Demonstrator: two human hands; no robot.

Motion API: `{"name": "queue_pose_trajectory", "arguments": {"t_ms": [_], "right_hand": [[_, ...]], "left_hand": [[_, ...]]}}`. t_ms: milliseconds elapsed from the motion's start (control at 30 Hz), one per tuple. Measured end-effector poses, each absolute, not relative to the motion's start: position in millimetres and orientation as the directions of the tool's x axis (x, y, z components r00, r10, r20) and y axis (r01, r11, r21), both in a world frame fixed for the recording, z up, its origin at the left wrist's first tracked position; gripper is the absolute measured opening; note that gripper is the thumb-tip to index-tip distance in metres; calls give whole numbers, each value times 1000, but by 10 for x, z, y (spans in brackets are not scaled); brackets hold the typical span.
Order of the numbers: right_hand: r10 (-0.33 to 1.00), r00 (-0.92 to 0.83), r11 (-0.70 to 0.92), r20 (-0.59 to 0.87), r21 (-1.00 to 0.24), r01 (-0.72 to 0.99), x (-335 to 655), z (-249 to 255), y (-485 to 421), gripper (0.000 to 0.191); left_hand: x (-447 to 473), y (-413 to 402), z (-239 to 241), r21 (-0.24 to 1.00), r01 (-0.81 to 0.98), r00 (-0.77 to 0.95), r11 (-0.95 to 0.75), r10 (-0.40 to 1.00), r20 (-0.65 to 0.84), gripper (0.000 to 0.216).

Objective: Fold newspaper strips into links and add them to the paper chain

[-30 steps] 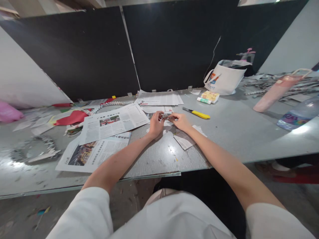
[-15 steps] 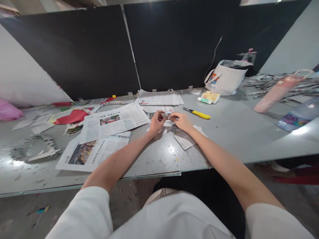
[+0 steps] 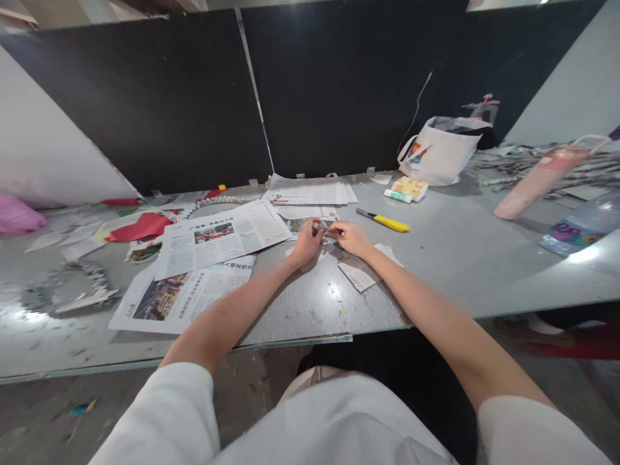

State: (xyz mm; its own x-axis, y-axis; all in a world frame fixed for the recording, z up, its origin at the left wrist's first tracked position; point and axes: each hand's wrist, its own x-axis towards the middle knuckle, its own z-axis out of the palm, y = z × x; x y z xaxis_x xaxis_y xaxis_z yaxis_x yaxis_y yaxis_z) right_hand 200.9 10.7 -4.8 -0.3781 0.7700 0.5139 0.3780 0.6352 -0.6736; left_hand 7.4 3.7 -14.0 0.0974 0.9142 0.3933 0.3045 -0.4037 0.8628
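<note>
Both my hands meet over the middle of the grey table (image 3: 436, 271). My left hand (image 3: 305, 244) and my right hand (image 3: 353, 237) pinch a small folded piece of newspaper (image 3: 320, 226) between their fingertips, fingers closed on it. Cut newspaper scraps (image 3: 361, 274) lie under and beside my right wrist. A yellow utility knife (image 3: 385, 221) lies just right of my right hand. Open newspaper sheets (image 3: 217, 239) lie to the left of my left hand.
A white tote bag (image 3: 436, 155), a glue stick with a small packet (image 3: 404, 189) and a stack of papers (image 3: 310, 192) sit at the back. A pink bottle (image 3: 537, 181) and a plastic bottle (image 3: 581, 226) lie right. Red paper (image 3: 140, 227) and woven paper rings (image 3: 68, 290) are left.
My hands have shifted slightly while working the small folded piece; my left fingers have curled closer over it. Nothing else on the table has moved.
</note>
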Motion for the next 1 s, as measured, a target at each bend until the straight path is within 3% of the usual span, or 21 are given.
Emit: {"name": "queue_pose_trajectory", "arguments": {"t_ms": [267, 533, 767, 1000], "right_hand": [[733, -416, 679, 539, -625, 386, 1995, -40, 98, 21], [720, -427, 693, 548, -605, 392, 1995, -63, 107, 20], [721, -423, 692, 549, -597, 405, 2000, -64, 109, 21], [722, -422, 692, 549, -590, 417, 1994, -46, 86, 25]], "left_hand": [[57, 124, -104, 895, 274, -28, -351, 928, 372, 19], [95, 154, -137, 968, 98, -8, -230, 973, 232, 18], [72, 116, -87, 987, 22, -6, -162, 987, 162, 31], [62, 107, -45, 995, -2, 53, -101, 993, 101, 21]]}}
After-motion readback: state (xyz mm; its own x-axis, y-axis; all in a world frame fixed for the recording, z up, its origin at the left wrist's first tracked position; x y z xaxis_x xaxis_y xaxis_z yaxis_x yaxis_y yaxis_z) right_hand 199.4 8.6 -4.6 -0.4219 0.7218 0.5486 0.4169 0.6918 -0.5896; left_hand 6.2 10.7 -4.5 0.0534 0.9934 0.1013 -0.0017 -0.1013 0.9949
